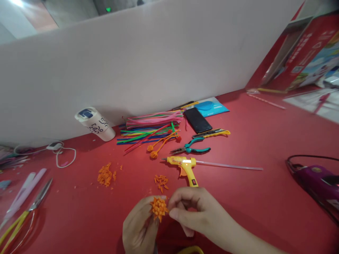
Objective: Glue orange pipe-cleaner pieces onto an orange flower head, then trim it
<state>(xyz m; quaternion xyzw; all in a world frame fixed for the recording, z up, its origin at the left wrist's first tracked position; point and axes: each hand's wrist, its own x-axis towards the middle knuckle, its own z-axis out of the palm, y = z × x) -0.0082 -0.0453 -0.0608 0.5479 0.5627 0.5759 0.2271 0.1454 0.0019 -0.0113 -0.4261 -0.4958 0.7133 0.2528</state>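
Observation:
My left hand (140, 224) is closed around the underside of an orange flower (159, 208) with layered pointed petals, holding its face toward me. Thumb and forefinger of my right hand (194, 211) are pinched at the flower's right edge, by a petal tip. Whatever lies between those fingertips is hidden. Just beyond the flower, loose orange petals (161, 182) are scattered on the red table (87, 218). Above my right hand lies a yellow glue gun (186, 165) with a clear glue stick (230, 165) in its back, nozzle to the left.
Orange scraps (105, 174) are heaped on the left. Behind are pliers (190, 148), a utility knife (212, 133), a phone (197, 120), pipe cleaners (153, 121), orange stemmed buds (153, 154) and a white tumbler (95, 123). Scissors (26, 215) lie far left, a purple device (317, 183) far right.

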